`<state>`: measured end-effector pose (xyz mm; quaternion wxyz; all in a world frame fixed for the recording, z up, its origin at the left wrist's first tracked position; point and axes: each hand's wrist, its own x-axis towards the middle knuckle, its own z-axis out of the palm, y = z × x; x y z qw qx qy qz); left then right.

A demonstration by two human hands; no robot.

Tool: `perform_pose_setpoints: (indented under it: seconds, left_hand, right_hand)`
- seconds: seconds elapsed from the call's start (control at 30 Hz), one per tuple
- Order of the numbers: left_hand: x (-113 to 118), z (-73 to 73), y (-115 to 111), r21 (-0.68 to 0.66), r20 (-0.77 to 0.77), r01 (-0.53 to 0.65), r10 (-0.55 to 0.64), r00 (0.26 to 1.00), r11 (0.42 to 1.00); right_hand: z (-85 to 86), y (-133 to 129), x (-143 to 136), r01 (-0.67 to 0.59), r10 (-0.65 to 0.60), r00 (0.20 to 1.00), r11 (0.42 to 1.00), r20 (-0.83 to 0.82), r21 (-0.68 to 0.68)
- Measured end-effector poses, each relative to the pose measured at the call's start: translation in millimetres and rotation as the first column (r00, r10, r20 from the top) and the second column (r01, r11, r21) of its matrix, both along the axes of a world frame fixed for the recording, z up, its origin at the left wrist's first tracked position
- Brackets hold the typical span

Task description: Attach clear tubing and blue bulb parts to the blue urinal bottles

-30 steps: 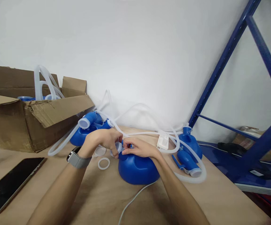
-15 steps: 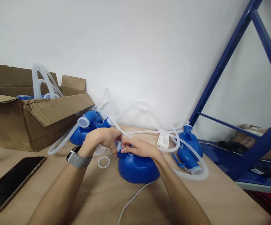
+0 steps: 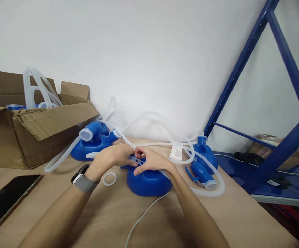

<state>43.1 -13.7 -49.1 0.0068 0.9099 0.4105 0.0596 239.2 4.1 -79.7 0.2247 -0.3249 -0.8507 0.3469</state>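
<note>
A squat blue plastic bottle (image 3: 149, 186) stands on the table in front of me, its top largely covered by my hands. Over it runs a translucent strap with small holes (image 3: 137, 161). My left hand (image 3: 120, 154), wearing a watch, pinches the strap's left end. My right hand (image 3: 154, 160) arches over the bottle with thumb and forefinger apart around the strap; its other fingertips are partly hidden. Behind my left wrist a whitish rounded piece (image 3: 91, 155) shows. A white ring (image 3: 109, 179) lies flat on the table, left of the bottle.
More blue bottles, one at left (image 3: 83, 150) and one at right (image 3: 203, 151), stand with white hoses (image 3: 218, 187). A blue spout piece (image 3: 203, 174) lies at right. An open carton (image 3: 48, 122), a phone (image 3: 7, 199), a white adapter (image 3: 176, 151), a cable (image 3: 141, 217) and blue shelving (image 3: 237, 69) surround them.
The holed strap has come into view between my hands. My right thumb has spread from the fingers. The translucent round lid beside the ring no longer shows there. The whole view has shifted slightly.
</note>
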Motion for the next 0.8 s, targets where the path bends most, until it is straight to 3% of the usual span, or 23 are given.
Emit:
perform_pose_setpoints:
  seconds: [0.1,0.17,0.27,0.33,0.4,0.47,0.5,0.53,0.63,0.7,0.73,0.8]
  left_hand:
    - [-0.4,-19.6,-4.4,0.187,-0.114,-0.037,0.059,0.992,0.982]
    - [-1.2,-34.5,-7.7,0.28,-0.1,-0.084,0.116,0.988,0.956]
    - [-5.2,-50.1,-8.5,0.293,0.001,-0.146,0.153,0.988,0.945]
    - [-11.5,-52.8,-5.6,0.241,0.172,-0.192,0.153,0.973,0.951]
    - [-22.4,-50.4,-1.4,0.143,0.447,-0.295,0.204,0.871,0.945]
    - [-37.8,-45.9,2.5,0.033,0.669,-0.422,0.294,0.683,0.906]
    - [-46.3,-44.1,4.1,-0.005,0.716,-0.464,0.327,0.617,0.886]
    - [-54.7,-43.2,5.5,-0.022,0.72,-0.486,0.351,0.599,0.874]
    - [-73.2,-46.6,8.0,0.033,0.588,-0.527,0.41,0.697,0.849]
    - [-76.6,-52.0,7.1,0.159,0.528,-0.526,0.379,0.76,0.835]
    - [-75.3,-54.4,5.4,0.235,0.522,-0.488,0.314,0.793,0.841]
    - [-68.2,-57.4,-1.5,0.355,0.501,-0.304,0.094,0.86,0.884]
  right_hand:
    - [-5.6,2.2,0.2,0.105,-0.105,0.994,0.993,-0.006,0.056]
    - [-9.3,0.0,-4.5,0.117,-0.127,0.989,0.985,0.072,0.124]
    - [-12.9,-5.8,-14.2,0.092,-0.147,0.971,0.957,0.186,0.276]
    - [-13.3,-8.6,-17.7,0.084,-0.18,0.951,0.933,0.251,0.349]
    - [-12.2,-9.6,-17.0,0.072,-0.202,0.925,0.924,0.321,0.376]
    - [-10.4,-9.5,-13.8,0.051,-0.202,0.909,0.922,0.365,0.384]
    - [-9.5,-9.3,-12.0,0.038,-0.193,0.908,0.922,0.371,0.386]
    - [-8.8,-9.0,-10.6,0.027,-0.182,0.912,0.921,0.368,0.388]
    - [-8.0,-8.8,-9.2,0.024,-0.168,0.922,0.924,0.35,0.381]
    - [-8.2,-9.0,-10.1,0.034,-0.173,0.924,0.925,0.342,0.378]
    - [-8.5,-9.2,-10.6,0.038,-0.176,0.924,0.926,0.339,0.377]
    - [-9.0,-9.3,-11.4,0.042,-0.175,0.925,0.928,0.337,0.369]
